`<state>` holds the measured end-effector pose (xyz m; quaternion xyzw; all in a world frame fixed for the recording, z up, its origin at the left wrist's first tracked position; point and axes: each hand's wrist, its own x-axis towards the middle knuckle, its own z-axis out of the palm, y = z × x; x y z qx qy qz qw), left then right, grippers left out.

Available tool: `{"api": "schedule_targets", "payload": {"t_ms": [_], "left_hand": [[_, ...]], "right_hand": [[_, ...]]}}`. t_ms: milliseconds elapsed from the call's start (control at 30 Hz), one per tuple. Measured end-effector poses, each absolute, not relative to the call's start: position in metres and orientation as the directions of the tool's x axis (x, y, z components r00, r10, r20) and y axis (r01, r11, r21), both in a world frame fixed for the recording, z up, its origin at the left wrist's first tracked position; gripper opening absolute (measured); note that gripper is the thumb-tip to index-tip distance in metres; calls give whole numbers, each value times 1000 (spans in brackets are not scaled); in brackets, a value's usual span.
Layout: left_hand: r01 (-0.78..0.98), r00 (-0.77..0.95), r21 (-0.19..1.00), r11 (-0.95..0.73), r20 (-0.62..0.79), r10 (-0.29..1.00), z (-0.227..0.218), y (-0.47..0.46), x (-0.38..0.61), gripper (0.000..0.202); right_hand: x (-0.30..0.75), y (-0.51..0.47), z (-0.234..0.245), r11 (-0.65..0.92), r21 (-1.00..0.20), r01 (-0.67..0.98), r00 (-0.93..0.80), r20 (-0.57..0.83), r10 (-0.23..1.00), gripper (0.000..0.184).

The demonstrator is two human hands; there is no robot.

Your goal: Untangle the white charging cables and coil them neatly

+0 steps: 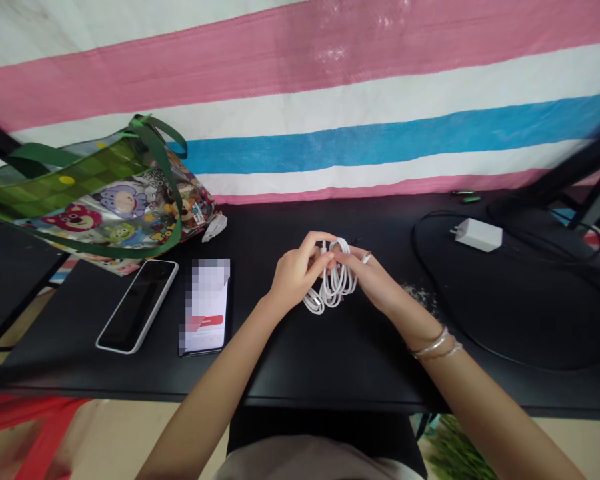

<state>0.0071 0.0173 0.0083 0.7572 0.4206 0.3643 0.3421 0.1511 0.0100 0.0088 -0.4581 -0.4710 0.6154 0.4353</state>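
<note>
A white charging cable [339,283], gathered in several loops, is held between both hands above the black table [300,373]. My left hand [295,270] is closed on the left side of the bundle, thumb and fingers pinching it. From the right, my right hand [373,277] grips the same loops, its thumb pressed near the top of the coil. Some loops hang below the fingers, with a metal-tipped plug end low on the left. The palms and some fingertips are hidden. Bracelets circle my right wrist.
Left of my hands lie a phone with a lit screen [207,307] and a dark-screened phone in a white case [137,307]. Behind them stands a cartoon-print bag [125,207]. A white charger [479,235] and black cable [433,287] lie right. A striped sheet [300,143] hangs behind.
</note>
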Motion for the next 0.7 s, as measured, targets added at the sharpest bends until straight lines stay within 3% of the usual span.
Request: {"api": "schedule_targets", "payload": {"t_ms": [533,700], "left_hand": [[387,352,806,-448,319,880,4,18,8,17],[369,342,821,-435,315,885,4,18,8,19]], "right_hand": [[149,8,8,-120,-992,-27,-231,-111,967,30],[146,6,8,-114,-991,-76,-219,-95,971,33]]}}
